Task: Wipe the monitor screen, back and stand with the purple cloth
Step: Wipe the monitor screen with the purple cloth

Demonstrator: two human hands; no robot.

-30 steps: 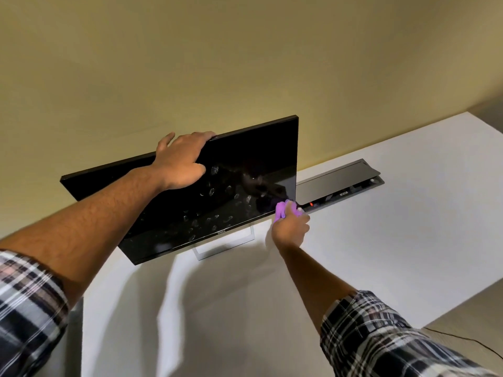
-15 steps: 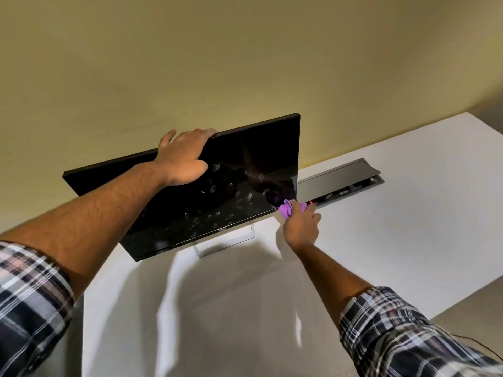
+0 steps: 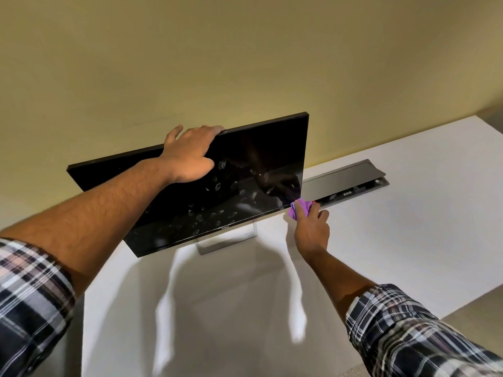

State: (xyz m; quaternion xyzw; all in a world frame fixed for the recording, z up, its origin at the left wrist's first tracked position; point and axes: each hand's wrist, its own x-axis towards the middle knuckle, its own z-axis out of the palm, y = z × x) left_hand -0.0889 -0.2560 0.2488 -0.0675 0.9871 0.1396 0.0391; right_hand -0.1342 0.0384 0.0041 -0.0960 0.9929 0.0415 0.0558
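A black monitor (image 3: 253,170) stands on a white desk, its dark screen dotted with several smudges and fingerprints. My left hand (image 3: 190,156) grips its top edge, fingers over the back and thumb on the screen. My right hand (image 3: 310,229) holds a bunched purple cloth (image 3: 299,209) at the screen's lower right corner, touching the bottom bezel. The silver stand (image 3: 228,240) shows below the screen's middle. The monitor's back is hidden.
The white desk (image 3: 408,240) meets a yellow-beige wall (image 3: 245,63). Behind the monitor's right side a grey cable tray lid (image 3: 345,178) stands open, with sockets and a small red light inside. The desk's right edge drops off at the lower right.
My right hand has slid the purple cloth to the right along the screen's lower edge, reaching the bottom right corner. My left hand has kept its hold on the top edge.
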